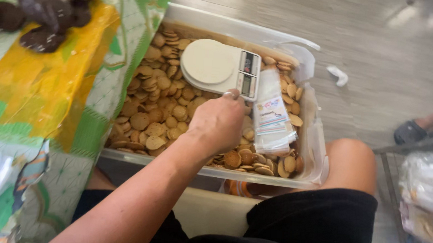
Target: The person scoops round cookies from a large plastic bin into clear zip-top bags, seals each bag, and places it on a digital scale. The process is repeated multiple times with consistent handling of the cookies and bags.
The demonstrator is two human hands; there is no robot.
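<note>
Grey wood-grain floor point(381, 51) behind, a small white scrap point(338, 75) lying on it. To your left, a surface under a green, yellow and white patterned cloth point(53, 91) with dark chocolate-coated round cookies point(43, 11) piled on it. At the right edge, clear plastic bags point(425, 194) on a wire rack, and a foot in a dark sandal point(416, 129), another person's.

Only one of your hands shows. Which one it is I cannot tell for sure; it reads as your left hand point(219, 124), forearm coming up from bottom left. Its grip is curled down, fingers bent, fingertips touching the near edge of the white kitchen scale point(220, 66). Whether it pinches the scale or just rests against it, cannot tell. Your other hand is out of frame.

The scale has a round smooth white platform and two small grey display windows, and it sits tilted on top of the cookies. It is in the clear plastic tub point(273, 179), which rests across your lap, black shorts, bare knee at right. The tub is filled with small round flat tan biscuits point(157, 113), matte and lightly browned. Just right of the scale lies a stack of flat clear cellophane bags point(272, 112) with a small printed label.
</note>
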